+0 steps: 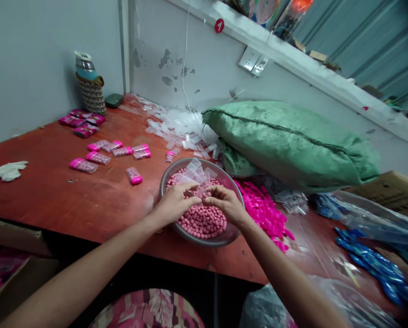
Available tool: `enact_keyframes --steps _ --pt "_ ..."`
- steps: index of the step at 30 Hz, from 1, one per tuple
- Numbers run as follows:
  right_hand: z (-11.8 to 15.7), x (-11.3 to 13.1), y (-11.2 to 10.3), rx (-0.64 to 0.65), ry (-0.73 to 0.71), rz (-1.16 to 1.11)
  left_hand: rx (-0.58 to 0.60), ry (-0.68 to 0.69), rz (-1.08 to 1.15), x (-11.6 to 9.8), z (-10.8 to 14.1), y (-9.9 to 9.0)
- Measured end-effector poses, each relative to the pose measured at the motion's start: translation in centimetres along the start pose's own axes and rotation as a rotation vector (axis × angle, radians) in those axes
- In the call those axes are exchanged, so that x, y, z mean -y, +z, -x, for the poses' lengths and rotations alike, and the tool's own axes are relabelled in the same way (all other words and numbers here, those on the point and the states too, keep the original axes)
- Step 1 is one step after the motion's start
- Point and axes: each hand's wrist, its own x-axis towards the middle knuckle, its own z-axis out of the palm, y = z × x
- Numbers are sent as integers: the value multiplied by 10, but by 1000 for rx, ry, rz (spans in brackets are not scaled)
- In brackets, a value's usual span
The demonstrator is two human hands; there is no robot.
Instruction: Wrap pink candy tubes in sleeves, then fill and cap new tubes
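A grey metal bowl (236, 234) full of pink beads (204, 223) stands at the table's front edge. Over the beads, my left hand (178, 202) and my right hand (226, 205) meet with bent fingers. Between their fingertips is a small clear plastic container (202, 190), largely covered by the fingers. Several more clear plastic containers (193, 172) lie on the beads at the bowl's far side. A heap of bright pink caps (261, 212) lies right of the bowl. To the left are several bead-filled containers with pink caps (99, 158).
A large green sack (292, 141) and a pile of clear plastic containers (179, 125) lie behind the bowl. A bottle in a woven holder (90, 91) stands back left near pink packets (85, 130). Blue packages (374, 259) lie right on the red table (118, 205).
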Motion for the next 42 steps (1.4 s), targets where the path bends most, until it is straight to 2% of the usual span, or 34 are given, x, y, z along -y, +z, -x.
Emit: enact_keyframes --steps 2,4,7,9,13,15,19,22,25,29,31,33,36,39,42 --pt "7 4 -1 -26 -35 -24 123 -54 91 -2 -2 5" --pt "13 8 -3 -6 -68 -26 189 -161 234 -5 -4 10" --pt "20 11 -12 32 -109 25 183 -317 408 -8 -5 16" --pt "22 12 -18 33 -123 85 165 -361 468 -9 -6 19" --pt "24 9 -23 13 -177 212 202 -358 497 -8 -9 23" --pt "23 7 -22 25 -223 278 232 -304 458 -5 -11 25" --pt "25 8 -28 1 -215 164 187 -153 386 -3 -12 26" --pt "35 11 -43 -141 -194 62 169 -207 437 -6 -11 25" --pt "50 12 -61 -277 -163 168 177 -313 543 -7 -10 25" --pt "67 10 -76 -308 -112 270 143 -356 619 -5 -11 26" --pt "69 8 -75 -269 -103 364 144 -349 614 -3 -12 26" --pt "67 6 -68 -155 -91 546 147 -342 592 -2 -13 26" --pt "53 1 -46 75 -35 944 157 -338 561 -1 -12 26" --pt "35 -5 -23 237 56 1283 168 -335 542 -2 -11 27" --pt "24 -10 -15 332 53 1361 189 -294 485 -1 -11 27"
